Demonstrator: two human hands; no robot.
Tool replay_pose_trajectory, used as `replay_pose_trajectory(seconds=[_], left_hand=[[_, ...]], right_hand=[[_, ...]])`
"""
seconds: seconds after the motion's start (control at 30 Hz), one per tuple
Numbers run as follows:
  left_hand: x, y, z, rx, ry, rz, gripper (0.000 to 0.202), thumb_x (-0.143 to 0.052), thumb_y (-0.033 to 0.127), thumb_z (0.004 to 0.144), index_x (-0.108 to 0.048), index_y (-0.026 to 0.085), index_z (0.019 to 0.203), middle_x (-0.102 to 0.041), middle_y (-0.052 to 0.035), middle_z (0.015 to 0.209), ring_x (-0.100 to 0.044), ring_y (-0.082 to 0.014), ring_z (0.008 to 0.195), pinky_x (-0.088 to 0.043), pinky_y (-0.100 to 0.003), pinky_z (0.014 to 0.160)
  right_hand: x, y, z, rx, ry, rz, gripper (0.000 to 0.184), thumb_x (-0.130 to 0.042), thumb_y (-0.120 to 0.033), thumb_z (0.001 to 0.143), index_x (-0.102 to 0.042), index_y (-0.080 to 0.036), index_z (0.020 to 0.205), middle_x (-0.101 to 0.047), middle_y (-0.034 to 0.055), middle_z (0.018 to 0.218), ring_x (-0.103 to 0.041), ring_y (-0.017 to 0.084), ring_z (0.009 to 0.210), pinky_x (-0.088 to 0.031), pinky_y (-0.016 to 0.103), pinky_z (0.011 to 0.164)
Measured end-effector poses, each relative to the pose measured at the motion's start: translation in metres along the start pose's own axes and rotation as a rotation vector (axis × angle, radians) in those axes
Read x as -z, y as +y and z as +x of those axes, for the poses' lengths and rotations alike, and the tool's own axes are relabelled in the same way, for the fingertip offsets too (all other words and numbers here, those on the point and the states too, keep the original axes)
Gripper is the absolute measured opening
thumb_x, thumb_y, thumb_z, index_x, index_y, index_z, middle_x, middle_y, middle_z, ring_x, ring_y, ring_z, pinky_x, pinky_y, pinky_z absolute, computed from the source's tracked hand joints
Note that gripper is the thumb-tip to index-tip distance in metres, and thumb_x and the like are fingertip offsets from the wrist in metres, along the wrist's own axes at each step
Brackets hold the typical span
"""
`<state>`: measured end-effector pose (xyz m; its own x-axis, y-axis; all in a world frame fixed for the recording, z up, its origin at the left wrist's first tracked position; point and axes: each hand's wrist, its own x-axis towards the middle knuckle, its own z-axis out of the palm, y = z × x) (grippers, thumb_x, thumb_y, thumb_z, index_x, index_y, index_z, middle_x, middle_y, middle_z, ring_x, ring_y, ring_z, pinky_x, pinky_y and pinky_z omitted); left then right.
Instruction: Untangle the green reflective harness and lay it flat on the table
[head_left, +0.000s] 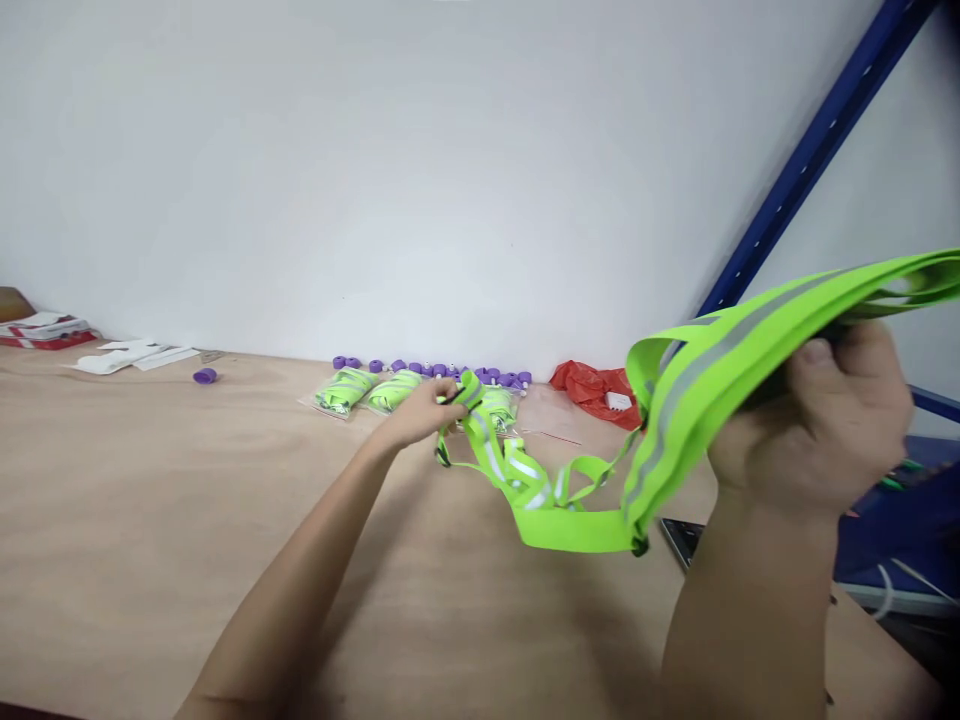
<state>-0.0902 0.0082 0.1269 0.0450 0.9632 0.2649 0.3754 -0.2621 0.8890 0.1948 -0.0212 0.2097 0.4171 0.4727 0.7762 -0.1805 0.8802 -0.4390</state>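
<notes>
A neon green reflective strap vest (697, 385) with grey stripes is stretched between both hands above the wooden table (150, 520). My right hand (817, 420) is raised at the right, fingers closed around a bunched fold of the straps. My left hand (424, 410) reaches far forward and pinches the other end of the straps near a black buckle. Loops of strap hang between the hands and touch the table.
Bagged green vests (367, 390) lie by the wall with a row of purple caps (435, 370); a lone purple cap (204, 376) sits to the left. A red bag (592, 390), white papers (127, 357), a dark phone-like object (682, 540) and a blue rack post (810, 150) are around.
</notes>
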Motion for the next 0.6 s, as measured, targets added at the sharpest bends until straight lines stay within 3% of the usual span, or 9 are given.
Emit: replay_pose_trajectory(seconds=[0.1, 0.17, 0.27, 0.33, 0.4, 0.47, 0.53, 0.6], left_hand=[[0.029, 0.017, -0.005, -0.012, 0.084, -0.083, 0.031, -0.073, 0.036, 0.077, -0.048, 0.021, 0.066, -0.056, 0.0023, 0.056, -0.059, -0.0156, 0.050, -0.044, -0.025, 0.047], [0.048, 0.025, -0.009, -0.034, 0.202, -0.128, 0.036, -0.070, 0.046, 0.080, -0.048, 0.021, 0.068, -0.054, 0.0029, 0.054, -0.058, -0.0144, 0.047, -0.042, -0.023, 0.044], [0.072, 0.030, -0.013, -0.095, 0.472, -0.230, 0.039, -0.068, 0.051, 0.079, -0.045, 0.021, 0.067, -0.053, 0.0039, 0.056, -0.060, -0.0139, 0.047, -0.041, -0.022, 0.039], [0.086, 0.030, -0.014, -0.145, 0.674, -0.342, 0.040, -0.072, 0.049, 0.074, -0.044, 0.021, 0.066, -0.054, 0.0040, 0.059, -0.063, -0.0145, 0.049, -0.043, -0.022, 0.038], [0.098, 0.028, -0.015, -0.181, 0.813, -0.442, 0.040, -0.075, 0.047, 0.072, -0.045, 0.022, 0.067, -0.057, 0.0034, 0.064, -0.066, -0.0158, 0.054, -0.047, -0.022, 0.039], [0.107, 0.025, -0.015, -0.187, 0.865, -0.499, 0.040, -0.076, 0.047, 0.072, -0.044, 0.022, 0.069, -0.060, 0.0028, 0.069, -0.070, -0.0175, 0.060, -0.051, -0.023, 0.043], [0.115, 0.020, -0.016, -0.186, 0.895, -0.536, 0.042, -0.077, 0.047, 0.071, -0.043, 0.023, 0.070, -0.058, 0.0039, 0.066, -0.072, -0.0197, 0.066, -0.055, -0.025, 0.047], [0.122, 0.015, -0.016, -0.201, 0.907, -0.561, 0.045, -0.079, 0.048, 0.071, -0.041, 0.023, 0.070, -0.055, 0.0049, 0.061, -0.074, -0.0218, 0.070, -0.058, -0.027, 0.051]], right_hand=[[0.006, 0.001, -0.004, -0.137, -0.150, -0.155, 0.026, -0.076, -0.031, 0.072, -0.072, -0.027, 0.098, -0.065, -0.0011, 0.087, -0.062, 0.017, 0.072, -0.056, 0.035, 0.063], [0.011, 0.003, -0.006, -0.228, -0.282, -0.344, 0.029, -0.077, -0.036, 0.073, -0.073, -0.029, 0.101, -0.068, -0.0008, 0.090, -0.064, 0.019, 0.075, -0.057, 0.036, 0.067], [0.016, 0.009, -0.008, -0.297, -0.448, -0.626, 0.026, -0.077, -0.039, 0.072, -0.074, -0.029, 0.096, -0.070, -0.0006, 0.084, -0.065, 0.020, 0.073, -0.056, 0.036, 0.067], [0.019, 0.014, -0.007, -0.257, -0.502, -0.801, 0.021, -0.073, -0.038, 0.072, -0.074, -0.028, 0.090, -0.070, -0.0002, 0.083, -0.064, 0.021, 0.071, -0.055, 0.038, 0.067], [0.023, 0.021, -0.004, -0.160, -0.507, -0.969, 0.018, -0.069, -0.037, 0.074, -0.073, -0.027, 0.087, -0.070, 0.0019, 0.088, -0.064, 0.023, 0.075, -0.052, 0.041, 0.073], [0.028, 0.028, -0.001, -0.077, -0.472, -1.118, 0.016, -0.066, -0.036, 0.074, -0.072, -0.024, 0.083, -0.069, 0.0050, 0.089, -0.063, 0.025, 0.080, -0.050, 0.043, 0.077], [0.032, 0.035, 0.002, -0.014, -0.365, -1.196, 0.016, -0.066, -0.034, 0.073, -0.071, -0.022, 0.082, -0.067, 0.0062, 0.087, -0.062, 0.026, 0.081, -0.049, 0.044, 0.078], [0.035, 0.043, 0.004, 0.003, -0.177, -1.108, 0.016, -0.068, -0.033, 0.071, -0.070, -0.021, 0.081, -0.066, 0.0046, 0.082, -0.061, 0.024, 0.076, -0.049, 0.041, 0.076]])
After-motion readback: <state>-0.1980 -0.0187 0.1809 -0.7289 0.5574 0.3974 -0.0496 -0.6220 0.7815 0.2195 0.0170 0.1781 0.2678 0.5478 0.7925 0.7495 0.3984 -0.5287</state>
